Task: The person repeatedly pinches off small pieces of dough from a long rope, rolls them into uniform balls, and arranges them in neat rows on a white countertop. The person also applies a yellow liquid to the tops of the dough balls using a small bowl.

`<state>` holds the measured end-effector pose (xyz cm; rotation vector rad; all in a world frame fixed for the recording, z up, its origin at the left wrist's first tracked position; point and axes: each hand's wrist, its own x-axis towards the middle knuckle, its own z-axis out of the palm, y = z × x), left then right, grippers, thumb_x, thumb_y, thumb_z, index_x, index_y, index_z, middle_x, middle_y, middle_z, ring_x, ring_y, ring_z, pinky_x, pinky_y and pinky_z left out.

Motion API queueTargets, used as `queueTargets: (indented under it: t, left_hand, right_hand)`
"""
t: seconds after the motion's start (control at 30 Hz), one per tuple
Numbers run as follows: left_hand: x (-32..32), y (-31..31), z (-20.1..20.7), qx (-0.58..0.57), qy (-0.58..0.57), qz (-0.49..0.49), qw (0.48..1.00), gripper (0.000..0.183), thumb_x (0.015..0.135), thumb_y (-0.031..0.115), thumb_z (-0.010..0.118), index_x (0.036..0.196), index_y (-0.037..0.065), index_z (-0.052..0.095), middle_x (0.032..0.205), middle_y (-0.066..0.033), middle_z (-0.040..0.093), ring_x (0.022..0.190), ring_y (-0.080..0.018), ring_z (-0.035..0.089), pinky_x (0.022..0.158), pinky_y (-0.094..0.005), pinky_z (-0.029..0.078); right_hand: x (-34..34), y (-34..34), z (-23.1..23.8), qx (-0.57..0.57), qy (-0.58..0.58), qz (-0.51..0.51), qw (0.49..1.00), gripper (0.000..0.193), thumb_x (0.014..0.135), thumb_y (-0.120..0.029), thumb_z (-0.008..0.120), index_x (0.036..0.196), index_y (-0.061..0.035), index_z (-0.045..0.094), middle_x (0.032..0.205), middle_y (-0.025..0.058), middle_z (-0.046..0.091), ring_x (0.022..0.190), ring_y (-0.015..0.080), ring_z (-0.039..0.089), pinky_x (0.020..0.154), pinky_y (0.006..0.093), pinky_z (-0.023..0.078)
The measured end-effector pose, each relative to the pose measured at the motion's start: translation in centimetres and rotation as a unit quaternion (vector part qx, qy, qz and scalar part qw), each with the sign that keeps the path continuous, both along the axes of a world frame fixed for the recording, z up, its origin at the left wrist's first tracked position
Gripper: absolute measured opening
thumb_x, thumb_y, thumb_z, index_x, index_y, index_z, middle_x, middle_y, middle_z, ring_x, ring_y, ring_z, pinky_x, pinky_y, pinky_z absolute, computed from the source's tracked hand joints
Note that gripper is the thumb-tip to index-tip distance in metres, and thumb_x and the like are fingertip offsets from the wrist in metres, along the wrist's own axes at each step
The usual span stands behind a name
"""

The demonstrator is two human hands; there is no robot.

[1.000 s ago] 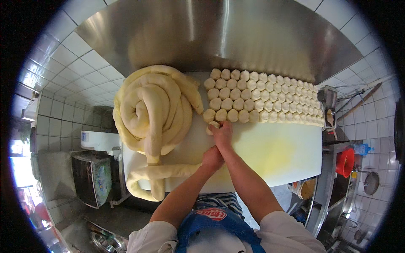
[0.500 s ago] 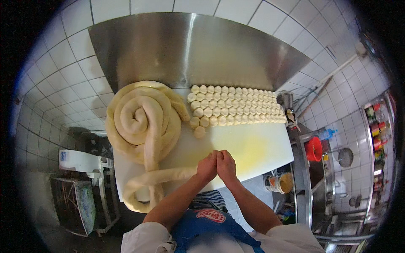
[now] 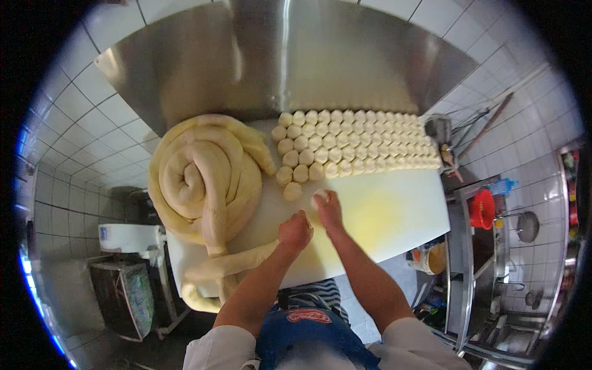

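Note:
My left hand (image 3: 296,231) is closed around the end of a long dough rope (image 3: 237,262). The rope loops on the table's near left and runs up to a large dough coil (image 3: 240,185). In my right hand (image 3: 328,209) is a small dough ball (image 3: 319,197), held in the fingers just above the table. It is close to the near left end of the rows of dough pieces (image 3: 370,145). One dough piece (image 3: 292,192) lies nearest to it, at the front of the rows.
The white worktop (image 3: 401,216) has a yellowish oily patch. A steel backsplash (image 3: 345,61) rises behind it. To the right are a sink counter, a red basin (image 3: 481,209) and a bucket (image 3: 431,259). A white machine (image 3: 126,239) stands at the left.
My hands have come apart. The right one has moved forward toward the rows with a dough ball; the left stays on the rope's end. The view has shifted a little.

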<state>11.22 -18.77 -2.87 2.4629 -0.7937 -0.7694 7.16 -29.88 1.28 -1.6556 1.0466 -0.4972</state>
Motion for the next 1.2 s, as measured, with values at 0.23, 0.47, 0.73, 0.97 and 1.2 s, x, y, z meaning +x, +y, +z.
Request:
queueTargets:
  t: [0.23,0.47,0.73,0.97,1.2]
  left_hand:
    - [0.4,-0.4,4.6,-0.005,0.003,-0.008,1.0,0.03,0.085,0.026,0.069,0.104,0.007,0.055,0.1,-0.018,0.07,0.093,-0.0381,0.07,0.079,-0.0505,0.056]
    - [-1.0,4.1,4.9,-0.243,-0.016,-0.065,0.968,0.069,0.077,0.037,0.082,0.13,0.008,0.049,0.106,-0.0159,0.071,0.097,-0.0383,0.069,0.083,-0.0489,0.056]
    - [-2.5,4.9,7.8,-0.187,0.028,-0.104,0.976,0.045,0.087,0.029,0.069,0.122,0.007,0.052,0.103,-0.0186,0.072,0.092,-0.0411,0.07,0.079,-0.0501,0.057]
    - [-2.4,1.4,6.9,-0.118,-0.024,-0.111,0.987,0.022,0.09,0.022,0.061,0.103,0.004,0.059,0.096,-0.0209,0.072,0.09,-0.0403,0.071,0.078,-0.0516,0.057]
    - [0.4,1.8,1.8,-0.044,-0.01,0.0,0.999,0.027,0.086,0.027,0.066,0.102,0.007,0.058,0.099,-0.0186,0.071,0.092,-0.0383,0.07,0.08,-0.0499,0.055]
  right_hand:
    - [4.0,-3.1,-3.5,-0.06,0.078,0.072,0.992,0.057,0.084,-0.025,0.079,0.129,0.002,0.056,0.116,0.023,0.062,0.103,0.039,0.061,0.093,0.0451,0.05]
    - [-3.2,1.3,0.5,-0.202,0.293,0.408,0.841,0.063,0.098,-0.027,0.063,0.155,-0.0229,0.037,0.13,0.0309,0.057,0.105,0.048,0.064,0.09,0.0571,0.051]
    - [-6.5,5.9,4.6,-0.157,0.151,0.072,0.973,0.035,0.097,-0.03,0.058,0.098,0.002,0.071,0.093,0.0243,0.072,0.087,0.0395,0.07,0.078,0.044,0.054]
    - [-6.2,4.6,5.6,-0.183,0.139,0.152,0.961,0.034,0.089,-0.031,0.065,0.097,0.0009,0.074,0.087,0.0233,0.072,0.082,0.0327,0.071,0.078,0.0412,0.055]
    - [-1.3,-1.2,1.4,-0.004,0.091,0.001,0.996,0.039,0.085,-0.029,0.074,0.112,-0.001,0.07,0.096,0.0216,0.071,0.092,0.0317,0.07,0.082,0.0414,0.055]
